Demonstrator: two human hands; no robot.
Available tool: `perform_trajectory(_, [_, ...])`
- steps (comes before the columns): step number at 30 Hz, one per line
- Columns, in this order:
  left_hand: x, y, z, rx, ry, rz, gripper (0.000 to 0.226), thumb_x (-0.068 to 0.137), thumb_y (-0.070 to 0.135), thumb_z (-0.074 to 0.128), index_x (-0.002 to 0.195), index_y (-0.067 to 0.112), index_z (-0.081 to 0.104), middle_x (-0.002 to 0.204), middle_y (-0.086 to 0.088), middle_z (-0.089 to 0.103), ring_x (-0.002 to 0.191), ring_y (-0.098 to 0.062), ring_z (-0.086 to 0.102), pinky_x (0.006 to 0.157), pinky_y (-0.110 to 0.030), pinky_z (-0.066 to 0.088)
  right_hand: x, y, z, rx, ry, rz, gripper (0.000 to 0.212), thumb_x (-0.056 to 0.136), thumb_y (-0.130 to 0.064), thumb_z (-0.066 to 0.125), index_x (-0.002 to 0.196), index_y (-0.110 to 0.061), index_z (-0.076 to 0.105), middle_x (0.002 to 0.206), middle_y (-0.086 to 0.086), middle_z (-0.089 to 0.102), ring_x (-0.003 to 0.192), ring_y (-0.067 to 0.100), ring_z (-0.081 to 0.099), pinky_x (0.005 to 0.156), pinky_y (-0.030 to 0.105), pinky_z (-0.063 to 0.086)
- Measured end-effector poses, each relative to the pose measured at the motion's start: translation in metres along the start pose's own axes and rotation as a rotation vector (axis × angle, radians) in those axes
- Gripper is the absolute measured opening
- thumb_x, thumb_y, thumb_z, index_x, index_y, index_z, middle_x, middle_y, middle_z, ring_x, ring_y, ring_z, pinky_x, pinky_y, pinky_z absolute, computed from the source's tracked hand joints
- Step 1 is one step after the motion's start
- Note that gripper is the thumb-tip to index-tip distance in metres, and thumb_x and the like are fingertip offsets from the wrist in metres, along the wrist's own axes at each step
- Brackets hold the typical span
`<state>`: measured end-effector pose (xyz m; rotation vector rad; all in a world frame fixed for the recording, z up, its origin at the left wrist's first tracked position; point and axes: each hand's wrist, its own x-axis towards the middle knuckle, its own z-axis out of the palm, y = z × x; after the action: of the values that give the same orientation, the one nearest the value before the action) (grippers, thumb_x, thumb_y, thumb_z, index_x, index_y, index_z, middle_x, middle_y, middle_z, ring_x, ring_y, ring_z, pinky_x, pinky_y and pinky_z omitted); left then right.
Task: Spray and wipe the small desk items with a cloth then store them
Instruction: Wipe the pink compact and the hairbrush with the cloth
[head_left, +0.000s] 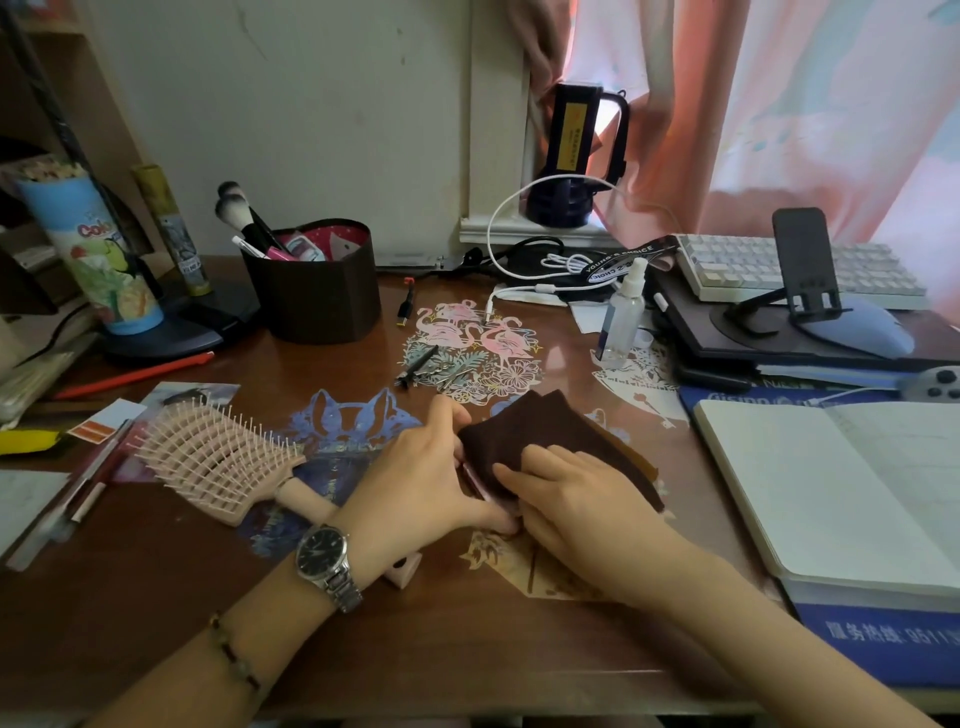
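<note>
Hairbrush (218, 452) left, notebook (841, 493) right

A dark brown folded cloth (540, 441) is laid at the centre of the brown wooden worktop (156, 597), a pink plastic hairbrush (218, 457) to its left, a clear plastic spray bottle (621, 317) behind it to the right.

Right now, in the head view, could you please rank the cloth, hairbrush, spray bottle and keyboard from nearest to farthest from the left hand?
1. Cloth: touching the left hand, just to its right.
2. Hairbrush: on the desk to its left.
3. Spray bottle: upright, farther back and to the right.
4. Keyboard: at the back right, by the curtain.
</note>
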<state>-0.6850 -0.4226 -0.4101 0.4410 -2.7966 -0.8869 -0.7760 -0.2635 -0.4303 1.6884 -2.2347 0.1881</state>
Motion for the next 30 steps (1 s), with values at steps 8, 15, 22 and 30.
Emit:
perform_trajectory(8, [-0.002,0.001,0.0,0.066,0.033,0.035,0.085,0.05,0.061,0.081,0.111,0.028,0.032,0.092,0.016,0.053,0.087,-0.004,0.056,0.074,-0.025,0.051,-0.002,-0.002,-0.001,-0.089,0.023,-0.019,0.037,0.08,-0.026,0.04,0.101,-0.017,0.069,0.079,-0.003,0.053,0.063,0.016,0.051,0.051,0.028,0.039])
perform_trajectory(15, [-0.002,0.001,0.002,0.129,0.001,0.028,0.083,0.05,0.064,0.079,0.107,0.03,0.029,0.099,0.017,0.056,0.092,-0.005,0.056,0.078,-0.03,0.051,-0.005,0.023,-0.002,-0.052,-0.016,0.1,0.033,0.076,-0.022,0.064,0.109,-0.017,0.07,0.078,-0.002,0.053,0.063,0.019,0.054,0.049,0.031,0.043])
perform_trajectory(22, [0.003,0.001,0.005,0.216,-0.06,0.039,0.094,0.052,0.069,0.075,0.122,0.033,0.023,0.118,0.009,0.051,0.108,-0.011,0.05,0.088,-0.032,0.047,-0.008,0.044,-0.005,0.368,-0.072,0.357,0.038,0.095,-0.019,0.047,0.132,-0.023,0.054,0.094,-0.005,0.049,0.081,0.012,0.055,0.07,0.037,0.049])
perform_trajectory(30, [0.009,0.003,0.007,0.193,-0.112,0.061,0.093,0.052,0.068,0.076,0.12,0.031,0.026,0.116,0.005,0.051,0.104,-0.012,0.051,0.086,-0.032,0.05,-0.007,0.046,-0.002,0.463,-0.02,0.414,0.035,0.096,-0.019,0.046,0.128,-0.024,0.058,0.093,-0.007,0.05,0.085,0.009,0.054,0.077,0.04,0.049])
